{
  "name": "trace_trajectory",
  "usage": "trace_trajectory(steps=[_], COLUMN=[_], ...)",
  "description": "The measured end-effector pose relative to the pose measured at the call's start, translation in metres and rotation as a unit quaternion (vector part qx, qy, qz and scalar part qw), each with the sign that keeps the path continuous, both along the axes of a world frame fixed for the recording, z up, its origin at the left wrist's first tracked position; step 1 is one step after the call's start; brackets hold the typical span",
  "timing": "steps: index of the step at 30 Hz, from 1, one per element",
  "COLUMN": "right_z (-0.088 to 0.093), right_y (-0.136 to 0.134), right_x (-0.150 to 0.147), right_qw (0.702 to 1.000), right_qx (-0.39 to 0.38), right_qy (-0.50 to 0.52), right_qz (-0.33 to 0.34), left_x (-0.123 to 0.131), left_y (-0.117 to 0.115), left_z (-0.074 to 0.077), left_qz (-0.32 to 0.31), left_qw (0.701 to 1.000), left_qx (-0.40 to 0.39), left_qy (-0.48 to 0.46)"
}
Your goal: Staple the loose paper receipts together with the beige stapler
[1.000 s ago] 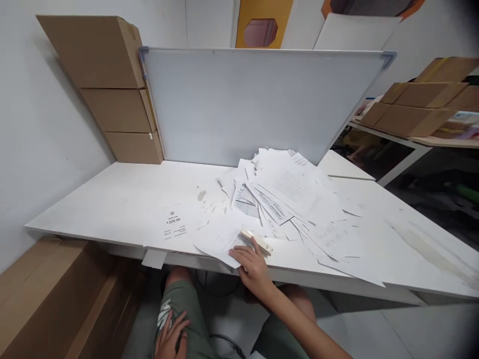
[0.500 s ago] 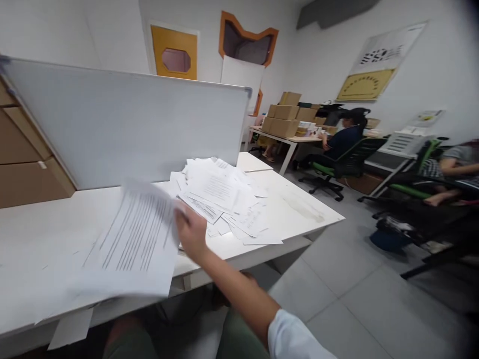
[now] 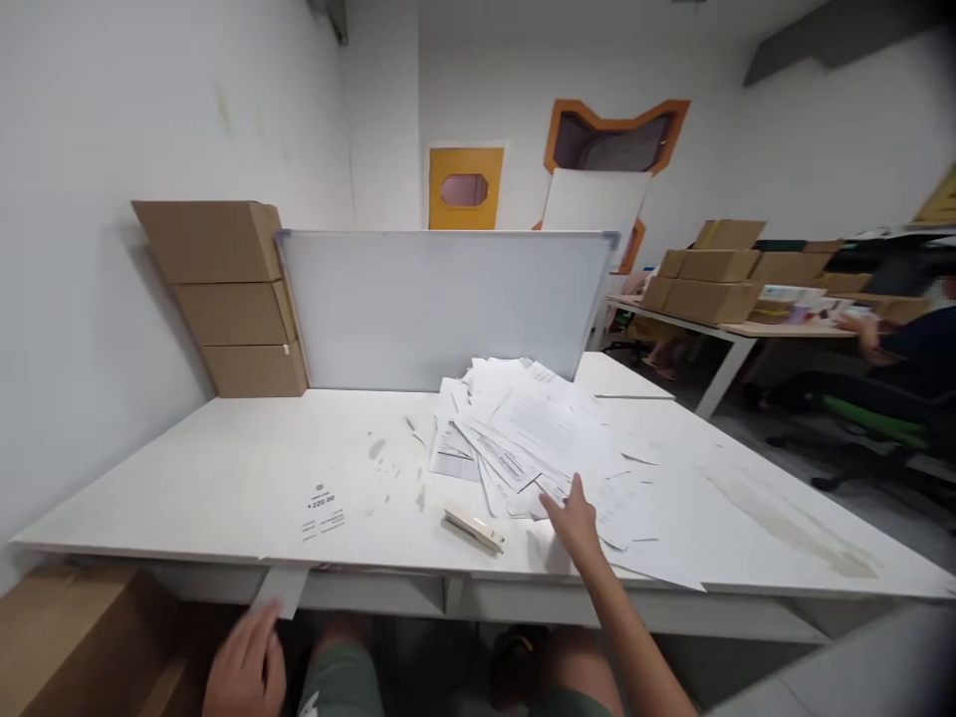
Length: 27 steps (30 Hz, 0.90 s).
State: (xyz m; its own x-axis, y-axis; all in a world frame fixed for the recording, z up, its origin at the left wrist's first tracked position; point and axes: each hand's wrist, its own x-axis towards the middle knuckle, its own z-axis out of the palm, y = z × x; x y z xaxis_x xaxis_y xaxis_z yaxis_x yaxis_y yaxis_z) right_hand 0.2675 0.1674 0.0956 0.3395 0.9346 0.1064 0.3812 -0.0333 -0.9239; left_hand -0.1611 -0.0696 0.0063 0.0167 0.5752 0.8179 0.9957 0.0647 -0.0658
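Note:
My right hand (image 3: 575,520) is over the near edge of a messy pile of printed papers (image 3: 549,418), thumb and index finger spread, holding nothing. To its left on the desk lies a narrow cream object (image 3: 474,530) that looks like a stapler. A printed slip (image 3: 323,513) with large figures is at the left front of the desk. Below it, a white paper end (image 3: 286,590) hangs over the front edge. My left hand (image 3: 248,662), low at the left, has its fingers stretched out, fingertips at that hanging end; it does not appear gripped.
A whiteboard (image 3: 440,309) stands along the back of the white desk (image 3: 186,478). Stacked cardboard boxes (image 3: 239,289) rise at its left, and another box (image 3: 82,637) sits below on the floor side. At the right, a second table (image 3: 736,329) holds boxes; a person (image 3: 911,349) sits beside it.
The printed sheet has left my right hand, which now reaches to the pile with fingers apart. My left hand has come into view. The view has swung left, showing the stacked boxes fully.

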Motion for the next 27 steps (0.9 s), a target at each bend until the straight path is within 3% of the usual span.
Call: trace_trajectory(steps=[1,3,5,8,13,19,23,27], right_z=[-0.006,-0.013,-0.02,-0.036,-0.052,-0.034,-0.031,-0.035], right_y=[-0.011,-0.034,-0.057,-0.089,-0.112,-0.071,-0.042,-0.033], right_x=[-0.001,-0.005,-0.013,-0.024,-0.03,-0.035,-0.038,-0.044], right_qw=[1.0,0.999,0.996,0.982,0.939,0.883,0.87,0.872], right_qx=[-0.002,0.003,0.035,0.117,0.206,0.222,0.249,0.274], right_qy=[-0.009,-0.023,-0.035,-0.06,-0.186,-0.313,-0.304,-0.282], right_qz=[0.009,0.031,0.068,0.132,0.202,0.27,0.298,0.291], left_x=[-0.011,-0.024,-0.027,-0.012,0.049,0.103,0.107,0.1], left_y=[0.014,0.045,0.071,0.083,0.07,0.088,0.095,0.091], left_z=[0.025,0.061,0.073,0.06,0.041,0.034,0.028,0.026], left_qz=[0.042,0.05,0.019,-0.015,-0.059,-0.079,-0.078,-0.082], left_qw=[0.999,0.998,0.992,0.983,0.987,0.996,0.997,0.996], left_qx=[0.007,-0.035,-0.106,-0.132,-0.062,-0.03,0.01,0.025], left_qy=[0.007,0.026,0.069,0.124,0.138,0.039,-0.007,-0.023])
